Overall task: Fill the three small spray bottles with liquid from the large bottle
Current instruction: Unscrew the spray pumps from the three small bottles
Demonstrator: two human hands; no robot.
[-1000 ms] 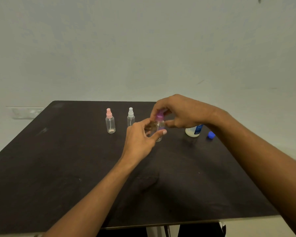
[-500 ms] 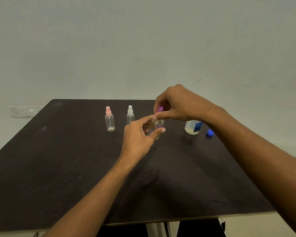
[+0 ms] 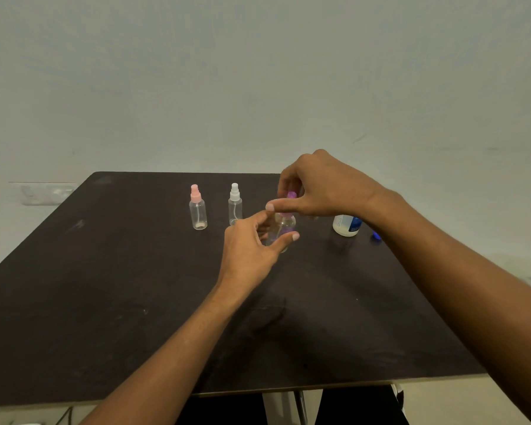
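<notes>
- While standing upright on the dark table, a small clear spray bottle is sitting between the person's two hands, a little right of the table's middle.
- The left hand is reaching in from below and gripping the bottle's body, with the thumb curling across its front and the fingers wrapping round its far side.
- The right hand is arching over the bottle from the right and pinching its purple spray cap from above, with one digit pointing out flat to the left.
- Fingers are hiding the neck, so I cannot tell whether the cap is seated or lifted.
- Two more small clear spray bottles are standing upright to the left, apart from both hands: a white-capped bottle just beyond the left hand's knuckles, and a pink-capped bottle further left.
- The large bottle, white with a blue label, is standing behind the right wrist, which is covering its top.
- A small blue cap is lying on the table just right of the large bottle, partly behind the right forearm.
</notes>
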